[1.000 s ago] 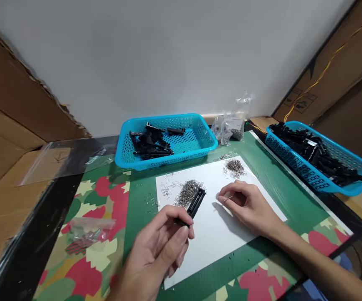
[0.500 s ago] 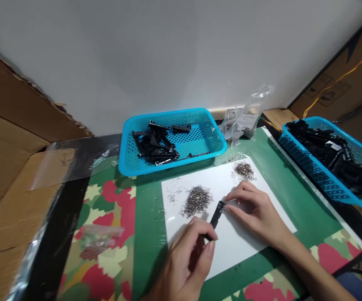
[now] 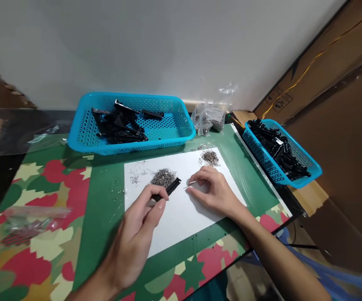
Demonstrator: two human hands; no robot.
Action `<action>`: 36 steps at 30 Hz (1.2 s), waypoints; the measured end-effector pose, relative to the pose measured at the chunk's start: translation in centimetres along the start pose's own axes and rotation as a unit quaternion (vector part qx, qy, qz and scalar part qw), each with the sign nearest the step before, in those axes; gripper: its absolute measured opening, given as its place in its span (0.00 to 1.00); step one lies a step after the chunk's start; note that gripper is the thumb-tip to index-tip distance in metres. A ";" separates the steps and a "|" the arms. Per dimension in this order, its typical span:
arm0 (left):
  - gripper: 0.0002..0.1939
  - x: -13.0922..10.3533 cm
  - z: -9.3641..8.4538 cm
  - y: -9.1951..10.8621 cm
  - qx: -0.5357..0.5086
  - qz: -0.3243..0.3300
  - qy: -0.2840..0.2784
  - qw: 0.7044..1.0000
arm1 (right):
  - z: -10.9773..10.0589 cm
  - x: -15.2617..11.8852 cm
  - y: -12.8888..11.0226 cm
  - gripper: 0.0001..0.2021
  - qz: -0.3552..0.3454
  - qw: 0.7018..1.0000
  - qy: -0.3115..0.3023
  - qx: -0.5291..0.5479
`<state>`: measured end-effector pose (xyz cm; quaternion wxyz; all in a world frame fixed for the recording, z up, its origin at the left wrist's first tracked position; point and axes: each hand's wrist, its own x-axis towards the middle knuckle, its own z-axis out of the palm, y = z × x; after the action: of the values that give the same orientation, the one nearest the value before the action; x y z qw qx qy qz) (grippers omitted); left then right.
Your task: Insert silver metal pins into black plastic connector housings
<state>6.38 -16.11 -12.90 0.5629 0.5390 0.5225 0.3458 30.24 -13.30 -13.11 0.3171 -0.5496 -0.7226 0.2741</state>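
near the center of the frame, the left hand [image 3: 138,232] grips a black part [image 3: 172,187] above a white sheet [image 3: 181,225]. the right hand [image 3: 216,192], at its tip a moment ago, now sits apart, narrowly pinching a thin metal piece [image 3: 193,182], apparently unjoined.

Black part [image 3: 173,186] partly hidden

Against half a second ago, I record the right hand [image 3: 213,190] parted from the tip of the black part [image 3: 173,187], a thin metal piece [image 3: 193,182] now showing at its fingertips. The left hand [image 3: 137,230] has drawn the part back toward the metal heap [image 3: 163,175]. My view has swung right, bringing the right-hand basket [image 3: 316,170] wholly in.
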 end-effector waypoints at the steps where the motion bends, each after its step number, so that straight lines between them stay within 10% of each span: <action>1: 0.17 -0.1 0.1 0.1 0.003 0.001 -0.009 1.000 | 0.0 -0.1 0.0 0.03 -0.004 1.000 -0.002 0.000; 27: 0.13 -1.8 -0.5 1.4 0.016 0.033 -0.032 0.999 | -1.0 -0.8 -0.9 0.07 0.090 0.979 -0.170 0.072; 36: 0.13 -1.6 -0.2 1.2 0.033 0.087 -0.049 0.994 | 0.5 -2.4 -0.4 0.08 0.063 0.995 -0.071 0.031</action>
<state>6.07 -17.39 -11.38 0.5373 0.6170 0.4565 0.3496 30.10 -15.71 -13.52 0.2642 -0.5635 -0.6981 0.3540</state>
